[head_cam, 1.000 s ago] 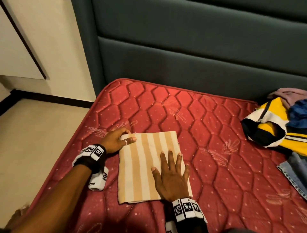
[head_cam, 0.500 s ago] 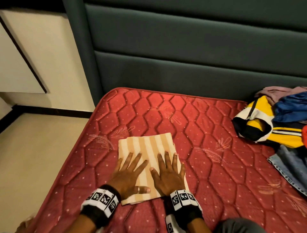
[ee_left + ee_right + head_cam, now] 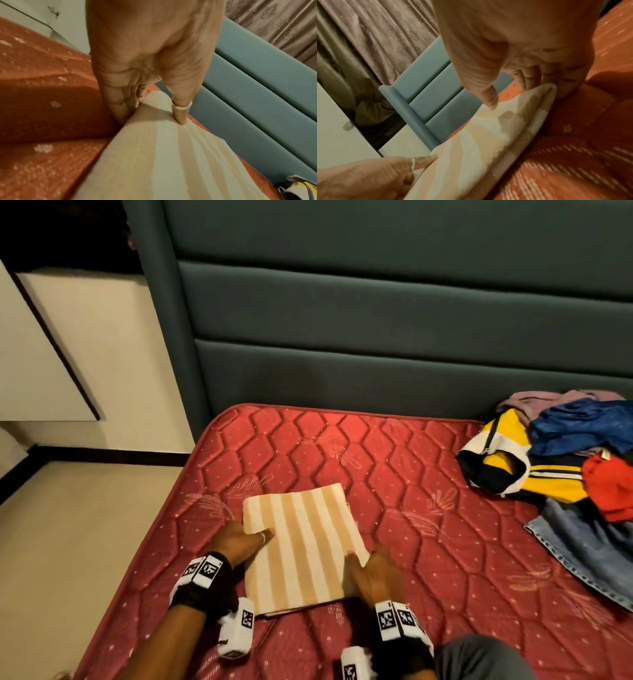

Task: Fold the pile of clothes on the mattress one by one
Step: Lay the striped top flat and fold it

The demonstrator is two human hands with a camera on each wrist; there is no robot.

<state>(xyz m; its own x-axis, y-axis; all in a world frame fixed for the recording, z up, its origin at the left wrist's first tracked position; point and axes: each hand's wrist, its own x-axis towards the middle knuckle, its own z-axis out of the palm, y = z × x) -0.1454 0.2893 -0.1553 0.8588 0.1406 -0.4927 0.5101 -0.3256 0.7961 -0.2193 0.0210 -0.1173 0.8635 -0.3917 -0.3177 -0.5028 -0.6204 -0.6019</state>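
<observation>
Folded cloth: a beige-and-cream striped cloth (image 3: 301,546), folded to a thick rectangle, lies flat on the red quilted mattress (image 3: 428,559), lower centre of the head view.
Left hand: the left hand (image 3: 239,542) is at the cloth's left edge; its ringed thumb (image 3: 180,115) presses on top while the fingers (image 3: 120,106), held close together, tuck under the edge, pinching it.
Right hand: the right hand (image 3: 373,573) is at the cloth's lower right edge, blurred in the head view; the right wrist view shows its thumb (image 3: 488,97) above the top face and its fingers (image 3: 565,83) down beside the folded edge on the mattress. Whether they grip the cloth cannot be told.
Pile: unfolded clothes (image 3: 565,474) lie heaped at the right edge of the frame, well apart from the cloth: yellow, blue, red and denim.
Surroundings: a dark green padded headboard (image 3: 376,337) fills the upper frame.
</observation>
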